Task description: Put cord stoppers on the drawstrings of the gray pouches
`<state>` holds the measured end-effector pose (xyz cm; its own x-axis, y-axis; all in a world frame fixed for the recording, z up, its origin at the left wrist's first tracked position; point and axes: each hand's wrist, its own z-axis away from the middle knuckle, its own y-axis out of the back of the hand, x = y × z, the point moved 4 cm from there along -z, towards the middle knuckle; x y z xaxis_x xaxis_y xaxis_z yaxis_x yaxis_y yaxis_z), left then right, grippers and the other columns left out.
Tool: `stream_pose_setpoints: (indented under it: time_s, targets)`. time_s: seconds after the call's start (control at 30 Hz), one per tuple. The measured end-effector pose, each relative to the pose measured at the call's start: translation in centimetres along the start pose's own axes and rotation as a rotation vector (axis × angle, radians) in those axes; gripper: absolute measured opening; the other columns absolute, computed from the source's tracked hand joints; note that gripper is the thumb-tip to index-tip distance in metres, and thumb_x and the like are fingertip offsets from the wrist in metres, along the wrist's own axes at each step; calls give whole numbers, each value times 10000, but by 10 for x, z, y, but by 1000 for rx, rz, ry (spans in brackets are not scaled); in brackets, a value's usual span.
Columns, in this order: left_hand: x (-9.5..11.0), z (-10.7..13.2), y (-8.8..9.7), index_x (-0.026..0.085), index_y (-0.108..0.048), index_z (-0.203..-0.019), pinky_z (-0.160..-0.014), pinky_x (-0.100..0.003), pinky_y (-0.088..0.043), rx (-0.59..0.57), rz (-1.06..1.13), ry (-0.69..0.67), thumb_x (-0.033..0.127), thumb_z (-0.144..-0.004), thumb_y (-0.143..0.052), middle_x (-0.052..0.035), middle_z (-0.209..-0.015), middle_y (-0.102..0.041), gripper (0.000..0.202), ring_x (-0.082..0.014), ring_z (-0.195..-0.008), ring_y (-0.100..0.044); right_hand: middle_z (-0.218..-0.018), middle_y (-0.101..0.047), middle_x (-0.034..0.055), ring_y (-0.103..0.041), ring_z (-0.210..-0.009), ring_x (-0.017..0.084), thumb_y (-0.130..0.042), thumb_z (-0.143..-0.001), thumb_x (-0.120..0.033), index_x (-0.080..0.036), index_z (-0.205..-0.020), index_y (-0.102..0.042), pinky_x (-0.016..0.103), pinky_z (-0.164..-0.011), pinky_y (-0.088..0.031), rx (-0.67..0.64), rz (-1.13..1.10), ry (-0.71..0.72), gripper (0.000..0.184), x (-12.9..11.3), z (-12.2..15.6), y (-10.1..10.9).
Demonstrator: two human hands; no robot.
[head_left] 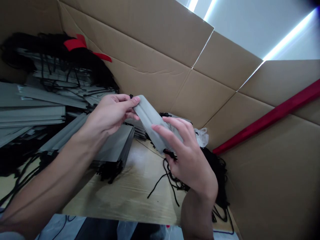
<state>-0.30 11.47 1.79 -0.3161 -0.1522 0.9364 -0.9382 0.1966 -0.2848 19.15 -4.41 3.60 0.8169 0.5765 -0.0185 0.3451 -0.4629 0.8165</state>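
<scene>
A flat grey drawstring pouch (pixel 150 121) is held up at a slant between my two hands. My left hand (pixel 117 110) pinches its upper end between thumb and fingers, beside a small black cord knot. At the lower end, my right hand (pixel 183 150) has its index finger along the pouch's edge. Its thumb is partly hidden behind a bunch of black cord (pixel 170 154). Below my left wrist lies a stack of similar grey pouches (pixel 113 143) with black cord ends. More black cords (pixel 172 181) trail on the table below my right hand.
Cardboard walls (pixel 150 43) enclose the table (pixel 140 196) at the back and right. Piles of grey pouches (pixel 32 115) with black cords fill the left, a red strip (pixel 75 43) on top. A dark red band (pixel 270 115) runs along the right wall near clear plastic (pixel 202 137).
</scene>
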Motion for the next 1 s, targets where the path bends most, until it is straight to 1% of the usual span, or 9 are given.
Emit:
stream_pose_setpoints:
  time_s: [0.07,0.17,0.23,0.3,0.4,0.47,0.67,0.83,1.0]
  targets:
    - [3,4,1,178,-649,-757,-563,-261,-561,36,-132,-100,338,-958,-863,-4,-716,-680,335,-122,-555,-648,-1441,-708,119,-650,-1367,326,-551,-810,86,-264,-1464,-670,546,-1148,-594,96,-70,-46,751,7,0,5]
    - [11,16,2,186,-731,-841,-628,-321,-511,137,-651,-329,499,-1011,-774,-48,-750,-712,359,-192,-671,-676,-1198,-811,56,-778,-1102,237,-511,-870,61,-255,-1246,-757,390,-957,-662,204,-161,-85,549,14,0,10]
    - [17,27,0,167,-780,-956,-772,-384,-536,223,-972,-461,582,-1049,-681,-105,-900,-747,436,-266,-860,-711,-1106,-847,42,-811,-1000,225,-555,-971,-7,-250,-1149,-779,356,-865,-666,256,-134,-133,375,18,-1,12]
    - [25,41,-7,150,-787,-1108,-947,-438,-554,170,-1064,-594,627,-1066,-631,-143,-1120,-756,503,-333,-1087,-714,-1021,-858,28,-823,-896,218,-650,-1022,-102,-250,-1112,-769,333,-780,-658,278,-104,-205,210,21,-1,10]
    - [30,66,-31,206,-760,-1296,-1081,-382,-565,-366,-801,-731,537,-1032,-756,-81,-1303,-774,424,-289,-1257,-709,-967,-841,-14,-823,-829,184,-777,-973,-147,-265,-1145,-692,270,-705,-639,258,-224,-259,225,22,-1,5]
    - [31,79,-41,238,-754,-1309,-1006,-302,-599,-568,-620,-664,365,-1050,-765,-36,-1277,-810,289,-206,-1172,-761,-955,-816,-45,-819,-819,151,-821,-950,-156,-279,-1145,-625,222,-682,-626,243,-376,-271,303,21,0,1]
    - [28,81,-47,210,-801,-1052,-752,-268,-597,-476,-385,-517,259,-1004,-766,-13,-965,-820,77,-161,-852,-755,-928,-755,-55,-773,-768,144,-952,-903,-271,-287,-1157,-605,244,-646,-617,310,-551,-322,430,20,3,0]
    - [26,82,-48,180,-772,-963,-674,-226,-577,-501,-377,-468,217,-997,-757,-2,-869,-765,52,-121,-761,-696,-975,-772,-26,-741,-866,143,-875,-984,-184,-271,-1060,-742,284,-772,-615,524,-479,-218,176,16,4,9]
    - [23,83,-49,190,-755,-1118,-789,-237,-642,-432,-313,-704,167,-977,-821,-18,-1036,-776,157,-134,-916,-746,-938,-781,-38,-709,-813,138,-877,-978,-166,-270,-1024,-779,287,-738,-576,539,-531,-189,150,13,2,10]
